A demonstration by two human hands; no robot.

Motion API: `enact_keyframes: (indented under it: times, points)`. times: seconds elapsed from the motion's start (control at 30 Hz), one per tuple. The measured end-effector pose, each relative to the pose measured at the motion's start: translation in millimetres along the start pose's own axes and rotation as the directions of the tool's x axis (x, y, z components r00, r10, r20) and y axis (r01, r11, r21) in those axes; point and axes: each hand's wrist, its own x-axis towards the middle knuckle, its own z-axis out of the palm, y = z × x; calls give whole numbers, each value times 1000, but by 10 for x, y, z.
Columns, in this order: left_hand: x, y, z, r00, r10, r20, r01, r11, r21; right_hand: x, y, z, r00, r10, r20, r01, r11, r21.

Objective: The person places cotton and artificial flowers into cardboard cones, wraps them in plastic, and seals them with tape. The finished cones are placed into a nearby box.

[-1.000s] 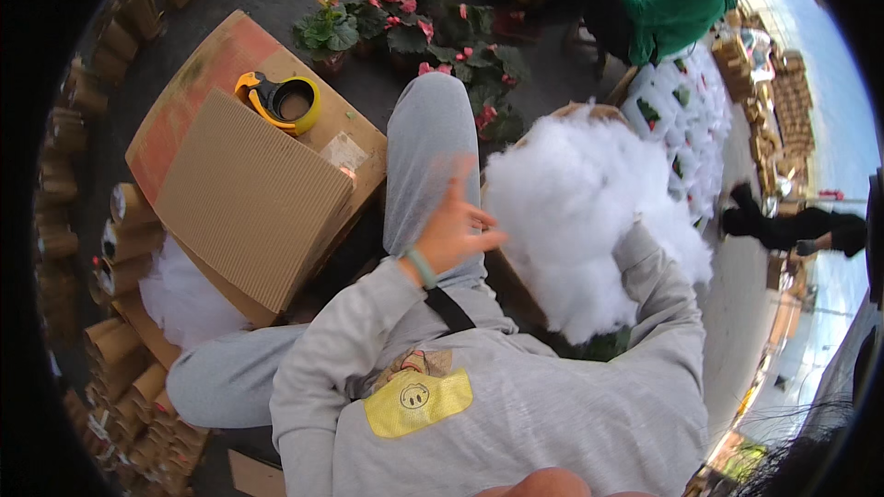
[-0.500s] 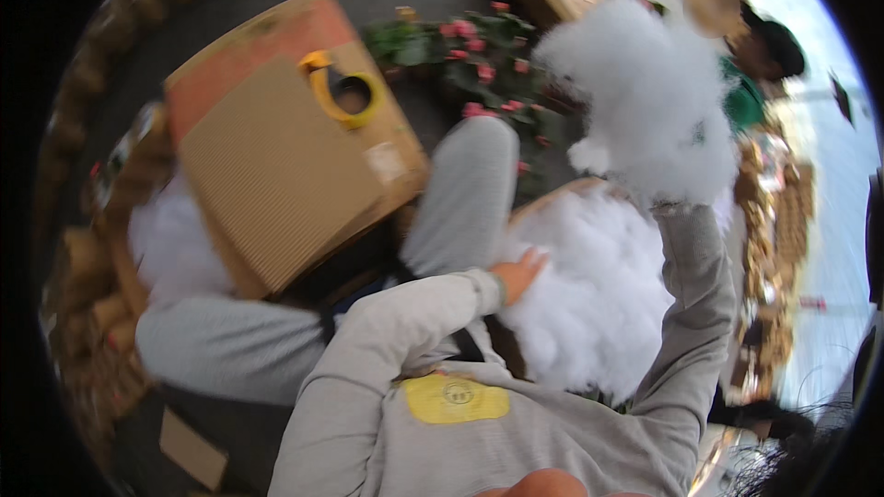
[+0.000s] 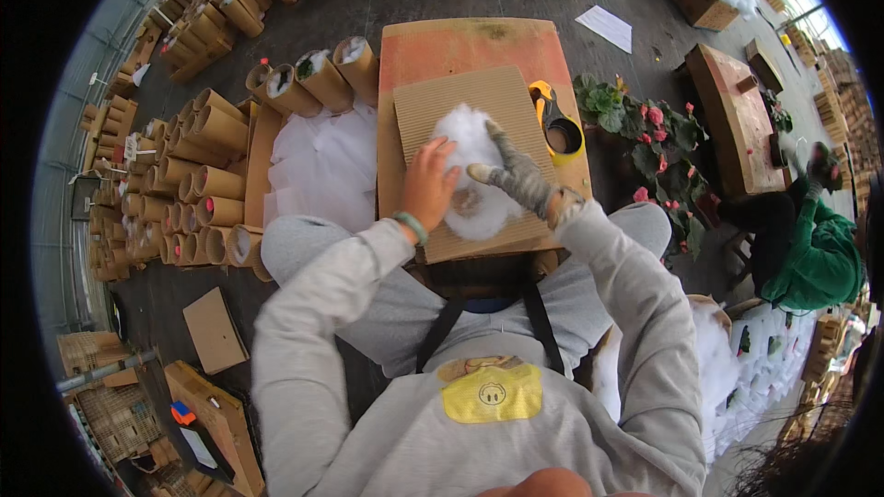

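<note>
A tuft of white fibre stuffing [image 3: 460, 133] lies on a corrugated cardboard sheet [image 3: 419, 115] in front of me. My bare left hand [image 3: 429, 179] rests along its left edge, fingers stretched out and slightly apart. From the other side, my right hand [image 3: 520, 179], in a grey glove, touches the tuft with thumb and fingers spread. Near the tuft's lower end a brownish patch shows; I cannot make out what it is. The sheet lies on a red-topped cardboard box [image 3: 470, 41] between my knees. A yellow-and-black tape dispenser [image 3: 557, 129] lies on the box, beside the sheet's right edge.
White sheer material [image 3: 322, 166] fills a carton at left, with several cardboard tubes [image 3: 221, 133] beyond. Pink-flowered plants [image 3: 649, 143] stand at right. More white stuffing [image 3: 714, 350] is by my right side. A person in green [image 3: 815, 253] sits farther right.
My right hand has come down from the raised clump of stuffing to the cardboard sheet. My left hand has left the stuffing pile at right and is there too. The view has swung round.
</note>
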Motion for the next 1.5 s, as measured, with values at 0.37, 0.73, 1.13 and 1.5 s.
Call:
enact_keyframes:
  times: [0.37,0.73,1.13,1.5]
  points:
    - [646,-407,454,976,-205,-80,218,858,465,-807,240,307,954,-299,-32,234,805,-545]
    - [486,-330,764,969,-221,113,160,903,400,-242,216,362,944,309,111,-288,618,732]
    - [312,-300,734,999,-11,33,4,978,210,1179,401,58,945,-321,61,186,376,-908]
    - [699,-249,1002,961,-278,-9,223,751,621,156,-15,-364,812,-472,-344,247,811,-531]
